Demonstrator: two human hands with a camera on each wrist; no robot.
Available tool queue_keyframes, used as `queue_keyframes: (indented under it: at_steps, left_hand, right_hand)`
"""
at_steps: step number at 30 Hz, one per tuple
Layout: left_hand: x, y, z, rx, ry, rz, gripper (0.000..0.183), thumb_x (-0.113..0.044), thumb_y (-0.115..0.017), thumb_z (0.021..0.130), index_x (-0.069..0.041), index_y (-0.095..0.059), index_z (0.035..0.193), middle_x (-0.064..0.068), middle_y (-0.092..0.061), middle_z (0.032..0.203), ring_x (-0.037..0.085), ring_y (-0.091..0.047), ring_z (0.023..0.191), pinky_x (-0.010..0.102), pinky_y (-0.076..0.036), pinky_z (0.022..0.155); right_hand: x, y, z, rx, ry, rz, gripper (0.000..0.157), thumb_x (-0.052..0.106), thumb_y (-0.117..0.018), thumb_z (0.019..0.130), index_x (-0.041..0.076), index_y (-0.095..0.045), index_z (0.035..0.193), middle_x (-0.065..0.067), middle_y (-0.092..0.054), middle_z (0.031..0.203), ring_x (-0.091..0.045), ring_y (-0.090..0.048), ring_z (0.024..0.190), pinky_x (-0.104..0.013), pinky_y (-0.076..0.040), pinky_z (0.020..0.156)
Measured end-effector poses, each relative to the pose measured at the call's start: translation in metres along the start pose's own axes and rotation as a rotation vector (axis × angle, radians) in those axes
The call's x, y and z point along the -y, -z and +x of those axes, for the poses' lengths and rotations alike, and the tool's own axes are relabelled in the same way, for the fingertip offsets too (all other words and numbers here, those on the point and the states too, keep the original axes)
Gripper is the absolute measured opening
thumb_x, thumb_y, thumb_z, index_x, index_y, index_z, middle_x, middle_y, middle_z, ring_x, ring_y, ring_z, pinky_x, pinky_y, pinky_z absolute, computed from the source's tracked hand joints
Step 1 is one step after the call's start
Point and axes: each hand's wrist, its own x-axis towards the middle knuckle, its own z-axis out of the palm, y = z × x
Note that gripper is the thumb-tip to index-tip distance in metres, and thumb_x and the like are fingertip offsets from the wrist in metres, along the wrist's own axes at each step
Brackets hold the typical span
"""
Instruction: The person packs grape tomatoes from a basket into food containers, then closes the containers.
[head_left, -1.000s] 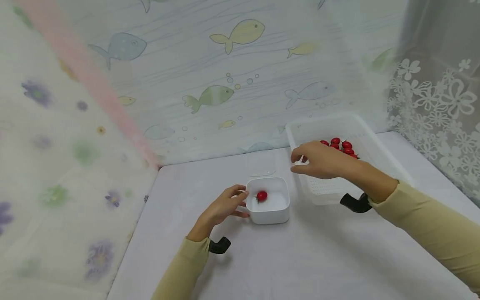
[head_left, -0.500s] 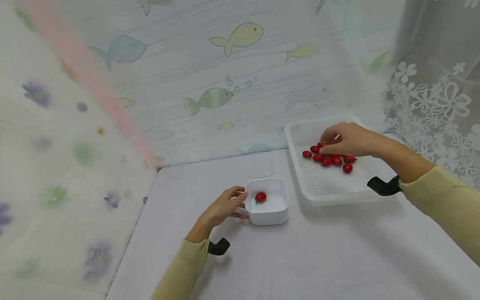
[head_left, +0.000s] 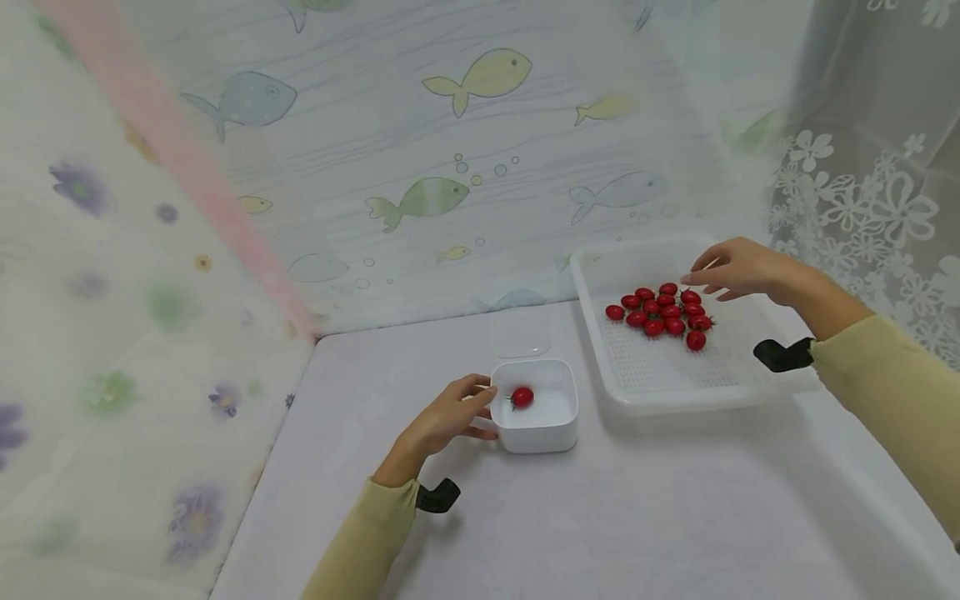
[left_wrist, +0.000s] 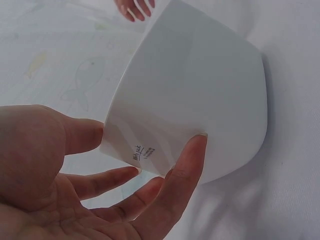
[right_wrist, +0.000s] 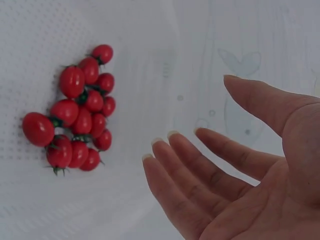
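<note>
A small white square box (head_left: 538,440) stands on the table, with one red cherry tomato (head_left: 522,397) inside. My left hand (head_left: 447,414) is at its left side, fingers spread and fingertips against the wall; in the left wrist view the thumb is at the rim and a finger lies along the box's printed side (left_wrist: 175,90). My right hand (head_left: 750,268) hovers over the right part of a white perforated basket (head_left: 637,375), fingers loosely extended around nothing. Several cherry tomatoes (right_wrist: 65,111) with green stems lie bunched in the basket, beside the right fingertips.
A clear flat lid (head_left: 522,340) lies behind the box, close to the fish-patterned curtain (head_left: 420,200). The basket's raised wall (head_left: 588,333) stands right of the box. A white cloth covers the table (head_left: 585,525). A floral curtain (head_left: 142,358) hangs at the left.
My right hand has moved right and back, from the basket's left edge across the tomatoes to beyond them, uncovering the bunch. My left hand and the box have stayed in place.
</note>
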Motion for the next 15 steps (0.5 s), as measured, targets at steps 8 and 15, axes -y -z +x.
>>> queue_keyframes:
  at_steps: [8, 15]
  left_hand:
    - [0.001, 0.000, 0.000, -0.003, 0.004, 0.002, 0.048, -0.028, -0.053, 0.109, -0.003, -0.044, 0.148, 0.022, -0.046, 0.146, 0.040, -0.061, 0.117, 0.041, -0.064, 0.081]
    - [0.000, 0.000, 0.000, -0.005, -0.004, 0.011, 0.047, -0.028, -0.052, 0.109, -0.003, -0.044, 0.148, 0.021, -0.046, 0.146, 0.039, -0.062, 0.116, 0.041, -0.064, 0.081]
  right_hand:
    - [-0.024, 0.003, 0.006, 0.015, -0.068, 0.049, 0.064, 0.035, -0.058, 0.105, -0.019, -0.044, 0.138, -0.040, -0.047, 0.140, -0.052, -0.054, 0.125, -0.053, -0.056, 0.098]
    - [-0.037, 0.002, 0.018, 0.146, -0.169, 0.133, 0.064, 0.029, -0.056, 0.106, -0.020, -0.037, 0.142, -0.039, -0.045, 0.141, -0.043, -0.060, 0.118, -0.049, -0.057, 0.098]
